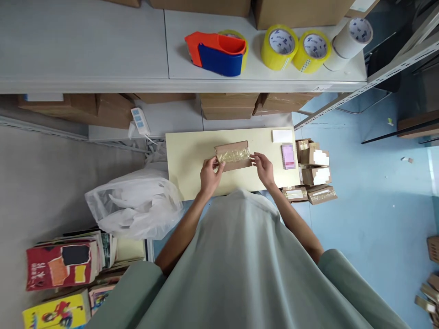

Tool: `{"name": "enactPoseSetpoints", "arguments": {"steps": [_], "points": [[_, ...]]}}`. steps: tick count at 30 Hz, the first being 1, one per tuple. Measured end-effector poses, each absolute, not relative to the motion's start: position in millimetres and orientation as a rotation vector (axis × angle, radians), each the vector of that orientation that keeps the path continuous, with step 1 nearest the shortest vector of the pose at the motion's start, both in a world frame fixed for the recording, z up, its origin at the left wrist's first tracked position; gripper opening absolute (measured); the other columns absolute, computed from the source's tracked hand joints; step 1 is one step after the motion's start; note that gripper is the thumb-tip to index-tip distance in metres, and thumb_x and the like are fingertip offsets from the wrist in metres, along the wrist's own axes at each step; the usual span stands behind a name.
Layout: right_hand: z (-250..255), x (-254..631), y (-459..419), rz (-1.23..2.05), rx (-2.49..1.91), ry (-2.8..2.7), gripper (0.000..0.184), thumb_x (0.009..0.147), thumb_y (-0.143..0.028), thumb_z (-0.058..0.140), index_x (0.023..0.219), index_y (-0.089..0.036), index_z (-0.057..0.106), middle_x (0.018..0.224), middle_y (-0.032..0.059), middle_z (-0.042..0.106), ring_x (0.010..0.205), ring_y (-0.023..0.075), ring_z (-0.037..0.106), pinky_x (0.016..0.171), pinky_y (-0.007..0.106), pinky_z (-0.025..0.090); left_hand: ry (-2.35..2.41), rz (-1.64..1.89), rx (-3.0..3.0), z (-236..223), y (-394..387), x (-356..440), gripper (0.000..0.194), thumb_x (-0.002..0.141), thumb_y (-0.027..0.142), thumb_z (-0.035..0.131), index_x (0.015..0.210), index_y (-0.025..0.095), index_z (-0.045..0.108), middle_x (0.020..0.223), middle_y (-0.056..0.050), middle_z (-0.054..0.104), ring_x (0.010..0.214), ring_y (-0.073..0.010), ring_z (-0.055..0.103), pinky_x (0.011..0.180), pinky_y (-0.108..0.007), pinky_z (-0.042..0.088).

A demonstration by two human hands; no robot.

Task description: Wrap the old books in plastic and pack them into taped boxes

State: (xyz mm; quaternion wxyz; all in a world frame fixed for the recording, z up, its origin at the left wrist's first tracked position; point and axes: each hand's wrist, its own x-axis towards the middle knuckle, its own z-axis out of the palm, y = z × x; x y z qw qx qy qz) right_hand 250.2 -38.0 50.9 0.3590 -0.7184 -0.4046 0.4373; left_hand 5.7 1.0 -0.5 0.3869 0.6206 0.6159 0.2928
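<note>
Left hand (210, 175) has its grip holding taped cardboard package (234, 156) over tabletop (185, 171); right hand (263, 169) at package's right end (can't tell if grip's closed).

Plenty of bare tabletop (185, 157) left of your left hand (209, 177), and then the white plastic bag (137, 201) crowds its lower left corner! Between your hands, the taped parcel (233, 156) fills the gap. Past your right hand (265, 170) you get a narrow bare strip before the purple card (288, 156), with stacked parcels (313, 176) just off the right edge. Upper centre, cartons (229, 107) line the far side, the shelf edge (219, 86) spanning above; at lower centre, your shirt (243, 256) bulks up against the near edge.
</note>
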Motion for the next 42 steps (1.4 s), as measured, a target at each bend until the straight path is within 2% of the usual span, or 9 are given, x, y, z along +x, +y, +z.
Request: {"name": "enactPoseSetpoints", "arguments": {"steps": [10, 13, 20, 24, 27, 31, 35, 38, 42], "points": [[50, 245, 17, 0.924, -2.340, -1.403, 0.081, 0.118, -0.070, 0.009, 0.132, -0.018, 0.070, 0.115, 0.0164, 0.083, 0.101, 0.0253, 0.079, 0.082, 0.028, 0.054, 1.543, 0.739, 1.630, -9, 25, 10, 0.018, 0.108, 0.039, 0.071, 0.117, 0.024, 0.067, 0.116, -0.011, 0.073, 0.103, -0.0246, 0.078, 0.100, -0.041, 0.066], [44, 229, 13, 0.877, -2.388, -1.388, 0.076, 0.119, -0.068, 0.013, 0.140, -0.016, 0.066, 0.110, 0.0143, 0.082, 0.102, 0.0261, 0.078, 0.084, 0.028, 0.053, 1.524, 0.726, 1.622, -11, 26, 8, 0.018, 0.108, 0.036, 0.071, 0.120, 0.023, 0.067, 0.118, -0.011, 0.073, 0.103, -0.0247, 0.078, 0.100, -0.041, 0.066], [40, 217, -12, 0.804, -2.296, -1.390, 0.065, 0.118, -0.064, 0.037, 0.151, -0.013, 0.062, 0.122, 0.0187, 0.076, 0.102, 0.0265, 0.072, 0.093, 0.032, 0.055, 1.480, 0.753, 1.570, -15, 21, 2, 0.022, 0.106, 0.029, 0.072, 0.127, 0.022, 0.068, 0.123, -0.012, 0.074, 0.111, -0.0250, 0.079, 0.102, -0.040, 0.066], [37, 218, -26, 0.786, -2.268, -1.395, 0.065, 0.121, -0.055, 0.025, 0.151, -0.015, 0.066, 0.112, 0.0145, 0.073, 0.102, 0.0264, 0.070, 0.096, 0.032, 0.054, 1.411, 0.793, 1.507, -18, 23, -3, 0.025, 0.106, 0.030, 0.072, 0.128, 0.020, 0.069, 0.123, -0.013, 0.076, 0.112, -0.0244, 0.080, 0.103, -0.038, 0.066], [29, 216, -37, 0.729, -2.212, -1.312, 0.073, 0.120, -0.061, 0.017, 0.142, -0.019, 0.073, 0.103, 0.0112, 0.067, 0.099, 0.0275, 0.069, 0.094, 0.034, 0.054, 1.353, 0.808, 1.458, -18, 24, -5, 0.026, 0.104, 0.031, 0.074, 0.127, 0.021, 0.071, 0.120, -0.012, 0.079, 0.111, -0.0240, 0.080, 0.103, -0.038, 0.066], [15, 210, -39, 0.722, -2.109, -1.053, 0.074, 0.110, -0.079, 0.045, 0.135, -0.015, 0.075, 0.101, 0.0095, 0.067, 0.089, 0.0250, 0.066, 0.086, 0.036, 0.055, 1.330, 0.845, 1.421, -20, 26, -8, 0.029, 0.103, 0.037, 0.075, 0.127, 0.021, 0.076, 0.121, -0.012, 0.081, 0.110, -0.0257, 0.081, 0.101, -0.038, 0.066], [10, 191, -28, 0.784, -2.025, -0.824, 0.069, 0.093, -0.079, 0.072, 0.122, -0.017, 0.072, 0.099, 0.0071, 0.071, 0.090, 0.0219, 0.066, 0.081, 0.033, 0.055, 1.341, 0.812, 1.383, -26, 34, -26, 0.035, 0.104, 0.046, 0.073, 0.128, 0.020, 0.077, 0.123, -0.014, 0.081, 0.110, -0.0280, 0.082, 0.102, -0.040, 0.065], [11, 162, -20, 0.774, -1.969, -0.811, 0.061, 0.090, -0.079, 0.075, 0.111, -0.022, 0.064, 0.098, 0.0047, 0.070, 0.087, 0.0200, 0.065, 0.080, 0.032, 0.056, 1.442, 0.785, 1.402, -24, 40, -47, 0.040, 0.104, 0.042, 0.074, 0.137, 0.020, 0.072, 0.127, -0.015, 0.080, 0.117, -0.0299, 0.079, 0.108, -0.043, 0.063], [12, 126, -16, 0.801, -1.881, -1.019, 0.055, 0.100, -0.081, 0.062, 0.106, -0.026, 0.062, 0.101, 0.0041, 0.071, 0.089, 0.0195, 0.066, 0.085, 0.032, 0.057, 1.591, 0.851, 1.650, -1, 33, -63, 0.037, 0.103, 0.034, 0.074, 0.138, 0.021, 0.071, 0.142, -0.018, 0.071, 0.137, -0.0346, 0.067, 0.122, -0.050, 0.052]]}}
